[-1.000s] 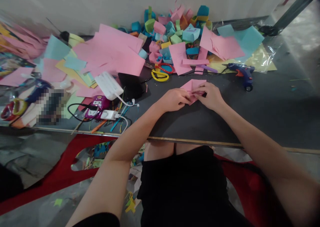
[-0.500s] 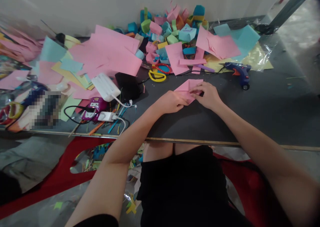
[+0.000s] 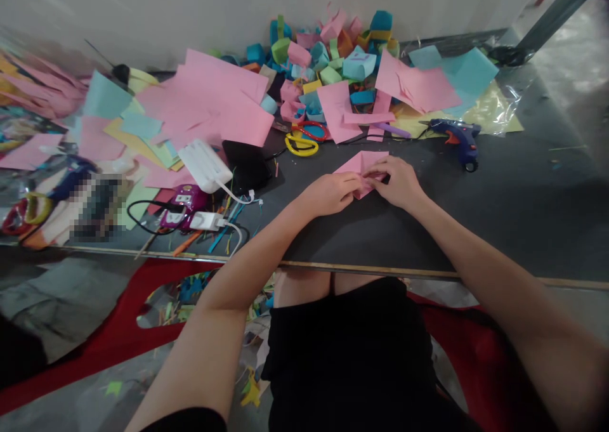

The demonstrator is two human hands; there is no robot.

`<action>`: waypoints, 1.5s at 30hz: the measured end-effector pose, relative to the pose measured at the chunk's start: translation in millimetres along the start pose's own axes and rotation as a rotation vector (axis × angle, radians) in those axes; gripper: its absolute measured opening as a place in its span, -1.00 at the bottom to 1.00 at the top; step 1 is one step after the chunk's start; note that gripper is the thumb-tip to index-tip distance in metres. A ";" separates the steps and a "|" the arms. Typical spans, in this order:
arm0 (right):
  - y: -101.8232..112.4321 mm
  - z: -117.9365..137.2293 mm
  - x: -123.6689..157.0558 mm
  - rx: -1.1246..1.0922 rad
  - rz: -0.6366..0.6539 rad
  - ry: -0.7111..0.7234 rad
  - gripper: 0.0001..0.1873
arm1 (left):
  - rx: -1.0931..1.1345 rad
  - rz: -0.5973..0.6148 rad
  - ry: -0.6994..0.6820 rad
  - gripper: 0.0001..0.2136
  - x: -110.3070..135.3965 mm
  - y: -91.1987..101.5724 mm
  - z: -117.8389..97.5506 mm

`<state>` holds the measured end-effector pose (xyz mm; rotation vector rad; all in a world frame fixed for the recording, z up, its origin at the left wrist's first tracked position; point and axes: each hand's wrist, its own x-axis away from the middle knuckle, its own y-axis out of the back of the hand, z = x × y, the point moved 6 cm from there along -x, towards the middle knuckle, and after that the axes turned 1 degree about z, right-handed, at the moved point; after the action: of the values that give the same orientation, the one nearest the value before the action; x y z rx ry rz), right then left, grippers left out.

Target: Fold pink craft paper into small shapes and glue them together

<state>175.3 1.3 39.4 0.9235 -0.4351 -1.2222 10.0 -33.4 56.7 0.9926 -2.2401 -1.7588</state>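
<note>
A partly folded sheet of pink paper (image 3: 354,163) with visible creases lies on the dark table in front of me. My left hand (image 3: 333,194) is at its left side, fingers curled together on the paper's near edge. From the right, my right hand (image 3: 397,181) pinches the paper near its middle, thumb and fingers closed. The fingertips of both hands nearly meet, and together they cover much of the sheet's lower part.
Beyond the paper lie scissors (image 3: 302,144) with yellow and red handles. A blue glue gun (image 3: 459,139) rests to the right. Folded paper pieces (image 3: 359,63) are heaped against the wall. Large pink sheets (image 3: 209,96), a purple power socket (image 3: 183,205) and a white adapter (image 3: 205,165) are on the left.
My left hand's fingers have shifted upward over the paper, their tips now closer to my right hand's. The right hand stays at nearly the same spot on the sheet.
</note>
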 end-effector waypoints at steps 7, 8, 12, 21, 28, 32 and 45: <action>-1.3 -0.3 -0.1 -0.002 0.009 0.000 -0.85 | 0.037 0.022 -0.137 -0.63 -0.2 -2.8 -2.4; -1.5 0.0 -0.3 -0.002 0.009 0.003 -0.85 | 0.031 0.032 -0.136 -0.63 -0.3 -2.3 -2.7; -1.8 -0.2 -1.4 0.004 -0.001 0.007 -0.79 | 0.010 0.057 -0.122 -0.61 -0.3 -0.6 -4.0; -1.7 2.4 -1.6 0.018 -0.006 -0.001 -0.75 | -0.015 0.036 -0.125 -0.47 3.6 -3.6 -2.4; -4.9 0.5 -2.1 0.018 -0.009 -0.005 -0.75 | -0.073 0.151 -0.128 -0.43 5.2 -14.8 -5.9; -6.4 -2.1 -2.3 0.027 -0.017 0.006 -0.68 | -0.118 0.184 -0.112 -0.44 7.5 -14.7 -12.2; 8.0 -10.7 14.6 0.212 -0.116 0.020 0.23 | -0.221 0.156 -0.004 -0.53 13.3 -7.4 -24.6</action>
<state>192.6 -8.0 36.9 1.1542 -0.5077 -1.2876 14.5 -61.9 53.9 0.7497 -2.0079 -1.8874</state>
